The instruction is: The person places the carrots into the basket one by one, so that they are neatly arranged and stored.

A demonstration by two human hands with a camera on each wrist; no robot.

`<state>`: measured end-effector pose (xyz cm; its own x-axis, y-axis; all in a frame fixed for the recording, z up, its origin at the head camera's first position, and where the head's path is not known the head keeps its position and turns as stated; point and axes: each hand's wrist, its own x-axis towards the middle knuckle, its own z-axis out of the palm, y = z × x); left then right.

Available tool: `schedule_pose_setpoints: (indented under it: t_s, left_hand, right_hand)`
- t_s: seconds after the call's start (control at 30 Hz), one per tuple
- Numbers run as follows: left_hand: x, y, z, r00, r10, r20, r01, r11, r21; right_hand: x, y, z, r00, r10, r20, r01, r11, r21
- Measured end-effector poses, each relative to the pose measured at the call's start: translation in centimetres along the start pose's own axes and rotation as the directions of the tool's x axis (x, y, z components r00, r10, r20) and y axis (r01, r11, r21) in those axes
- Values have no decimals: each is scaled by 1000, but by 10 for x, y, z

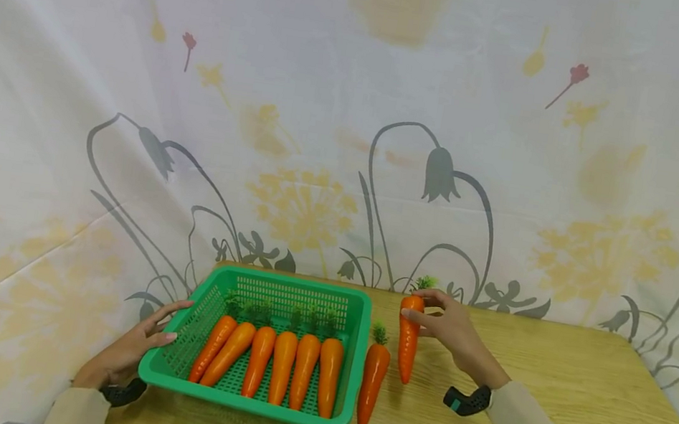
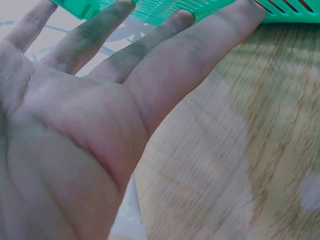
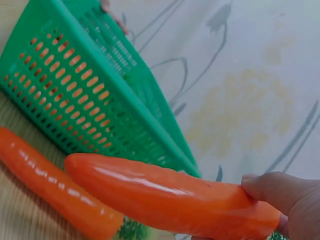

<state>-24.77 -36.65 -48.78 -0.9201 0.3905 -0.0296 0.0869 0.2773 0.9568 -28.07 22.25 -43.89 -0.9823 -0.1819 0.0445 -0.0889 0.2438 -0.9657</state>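
A green plastic basket [image 1: 246,410] stands on the table with several orange carrots [image 1: 282,367] lying side by side in it, green tops toward the back. My left hand [image 1: 124,350] rests against the basket's left rim; in the left wrist view its extended fingers [image 2: 200,47] touch the green plastic. To the right of the basket, my right hand [image 1: 453,333] pinches another carrot [image 1: 407,345] near its leafy top, tip pointing down. Between that carrot and the basket, one more carrot [image 1: 372,383] lies on the table, close along the basket's right side.
The wooden table [image 1: 588,392] extends to the right of my right arm. A pale cloth with printed flowers [image 1: 318,129] hangs behind the table and along its left side. Dark bands [image 1: 466,401] are strapped at both wrists.
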Motion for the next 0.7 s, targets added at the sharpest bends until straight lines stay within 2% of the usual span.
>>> schedule_pose_setpoints:
  t_s: [0.17,0.27,0.4,0.7]
  left_hand:
    - [0,0,0,1000,-10,19,12,998,-70]
    - [-1,1,0,1000,-17,15,18,998,-67]
    - [0,1,-2,1000,-9,3,9,1000,-8]
    - [1,6,-4,999,-5,40,6,999,-32]
  right_hand:
    - [1,-14,12,999,-24,41,23,999,36]
    - [2,-22,20,998,-24,64,20,998,65]
    - [6,-31,34,995,-35,98,26,995,95]
    - [18,-44,69,983,-76,166,54,990,131]
